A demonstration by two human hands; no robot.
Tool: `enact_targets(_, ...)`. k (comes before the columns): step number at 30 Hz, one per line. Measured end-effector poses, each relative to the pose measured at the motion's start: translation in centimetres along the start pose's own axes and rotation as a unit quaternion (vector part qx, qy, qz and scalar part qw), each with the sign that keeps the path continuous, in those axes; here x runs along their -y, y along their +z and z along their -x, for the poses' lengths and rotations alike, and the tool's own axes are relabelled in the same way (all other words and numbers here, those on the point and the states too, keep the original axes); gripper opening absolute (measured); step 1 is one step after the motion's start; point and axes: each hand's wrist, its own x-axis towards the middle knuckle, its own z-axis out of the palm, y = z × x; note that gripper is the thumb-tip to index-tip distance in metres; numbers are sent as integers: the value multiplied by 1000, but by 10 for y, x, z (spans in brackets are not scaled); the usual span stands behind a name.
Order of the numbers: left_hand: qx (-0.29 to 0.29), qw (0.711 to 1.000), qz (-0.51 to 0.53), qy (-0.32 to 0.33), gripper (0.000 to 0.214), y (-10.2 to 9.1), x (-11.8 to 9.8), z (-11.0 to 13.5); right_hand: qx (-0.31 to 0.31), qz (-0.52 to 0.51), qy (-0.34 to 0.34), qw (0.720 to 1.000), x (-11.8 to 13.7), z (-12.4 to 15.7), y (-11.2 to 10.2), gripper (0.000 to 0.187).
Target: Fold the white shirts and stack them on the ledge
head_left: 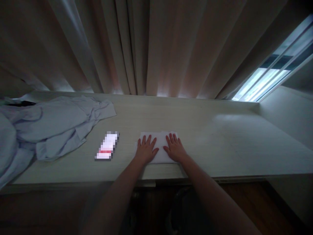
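A white folded cloth (160, 153) lies flat on the pale desk near its front edge; whether it is a garment I cannot tell. My left hand (146, 150) rests palm down on its left part, fingers spread. On the right part lies my right hand (175, 148), also flat with the fingers apart. A strip of the cloth shows between the two hands, and its far edge shows just beyond the fingertips. What is under the palms is hidden.
A phone with a lit, blurred screen (107, 146) lies left of the cloth. Crumpled white clothing (56, 124) covers the desk's left end. Long curtains (171, 49) hang behind the pale desk (207, 140). A window (264, 78) shows at the right, beside a wall.
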Motion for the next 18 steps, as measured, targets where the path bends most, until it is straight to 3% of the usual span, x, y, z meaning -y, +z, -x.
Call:
enact_targets(7,-24,1000,-6,6,61,7,10,9,-14,0,-9,1000,-4,4,6,67)
enact_targets(18,-19,1000,-19,9,61,2,13,23,-22,5,-4,1000,3,16,4,67)
